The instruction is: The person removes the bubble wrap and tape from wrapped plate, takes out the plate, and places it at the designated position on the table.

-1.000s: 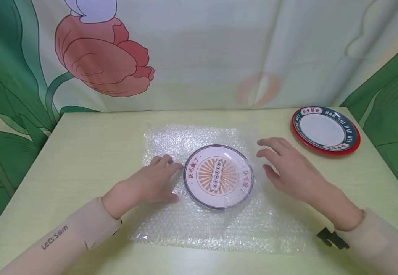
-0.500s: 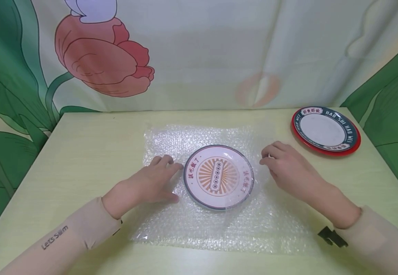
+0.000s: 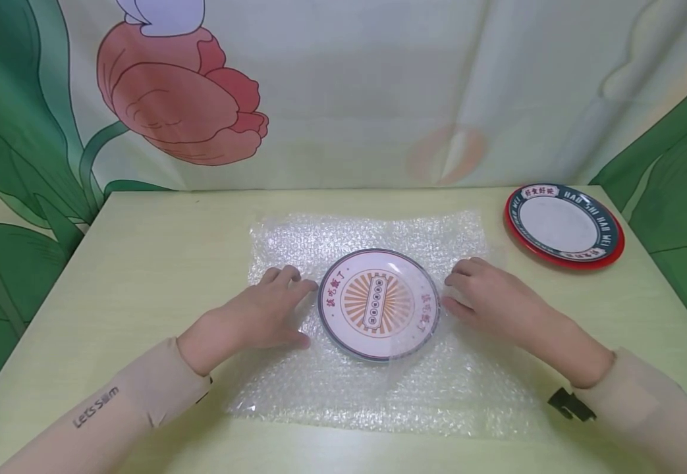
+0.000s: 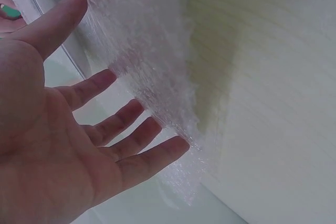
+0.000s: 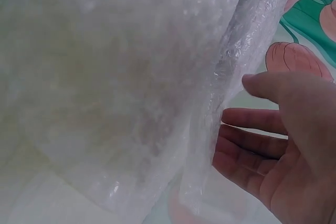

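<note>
A white plate (image 3: 352,329) with an orange sunburst and printed characters lies face up on a sheet of bubble wrap (image 3: 343,395). A translucent layer of the wrap covers the plate's right part. My left hand (image 3: 263,313) rests on the wrap at the plate's left edge, fingers spread. On the opposite side, my right hand (image 3: 494,296) has its fingertips at the wrap by the plate's right edge. In the right wrist view, the fingers (image 5: 252,145) touch the wrap without curling round it, and the thumb stands apart.
Two stacked plates sit at the table's back right corner: a dark-rimmed plate (image 3: 559,224) on top of a red plate (image 3: 601,263). Behind the pale table (image 3: 159,250) hangs a curtain (image 3: 343,99) with painted flowers and leaves.
My right hand first drew its fingers together at the wrap's right side, then spread them and came left to the plate's edge. My left hand and the plate have stayed in place.
</note>
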`<state>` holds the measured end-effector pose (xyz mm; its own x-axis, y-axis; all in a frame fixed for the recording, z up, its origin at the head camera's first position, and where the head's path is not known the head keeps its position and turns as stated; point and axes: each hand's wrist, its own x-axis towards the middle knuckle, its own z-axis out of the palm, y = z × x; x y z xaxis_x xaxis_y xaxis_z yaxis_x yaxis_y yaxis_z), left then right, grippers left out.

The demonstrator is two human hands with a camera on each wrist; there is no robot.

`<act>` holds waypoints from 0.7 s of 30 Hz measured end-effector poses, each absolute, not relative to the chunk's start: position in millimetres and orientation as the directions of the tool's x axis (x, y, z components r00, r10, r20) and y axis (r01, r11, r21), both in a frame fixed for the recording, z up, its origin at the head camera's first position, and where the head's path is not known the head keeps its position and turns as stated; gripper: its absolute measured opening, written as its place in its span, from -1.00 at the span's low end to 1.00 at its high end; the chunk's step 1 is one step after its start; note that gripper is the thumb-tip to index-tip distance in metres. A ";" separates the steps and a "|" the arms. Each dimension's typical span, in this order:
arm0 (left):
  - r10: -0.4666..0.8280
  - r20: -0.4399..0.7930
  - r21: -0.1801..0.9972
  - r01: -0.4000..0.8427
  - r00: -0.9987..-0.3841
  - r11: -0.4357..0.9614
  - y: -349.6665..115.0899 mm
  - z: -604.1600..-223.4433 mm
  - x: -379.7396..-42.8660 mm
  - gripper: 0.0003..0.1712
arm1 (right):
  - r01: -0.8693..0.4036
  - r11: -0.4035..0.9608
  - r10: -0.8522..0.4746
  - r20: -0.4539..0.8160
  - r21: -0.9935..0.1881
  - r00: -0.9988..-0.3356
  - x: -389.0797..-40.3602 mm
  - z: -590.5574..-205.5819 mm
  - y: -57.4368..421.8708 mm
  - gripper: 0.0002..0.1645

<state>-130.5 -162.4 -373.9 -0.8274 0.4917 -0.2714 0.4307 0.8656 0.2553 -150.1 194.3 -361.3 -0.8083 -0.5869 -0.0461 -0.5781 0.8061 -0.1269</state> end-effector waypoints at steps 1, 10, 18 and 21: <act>0.493 -0.272 0.257 0.431 -0.827 0.865 -162.4 -373.7 -130.7 -0.04 | -0.566 0.813 -0.577 -0.060 -0.134 -0.815 -150.3 -361.8 193.9 -0.65; 0.490 -0.279 0.265 0.425 -0.826 0.866 -162.0 -372.4 -130.1 -0.03 | -0.563 0.804 -0.588 -0.119 -0.190 -0.800 -154.0 -368.4 196.7 -0.52; 0.483 -0.287 0.267 0.415 -0.827 0.870 -161.7 -371.3 -131.0 -0.02 | -0.540 0.795 -0.592 -0.159 -0.275 -0.790 -161.0 -368.6 200.4 -0.35; 0.485 -0.285 0.269 0.416 -0.827 0.869 -161.9 -371.5 -130.9 -0.02 | -0.530 0.793 -0.593 -0.184 -0.301 -0.784 -163.4 -366.9 201.3 -0.27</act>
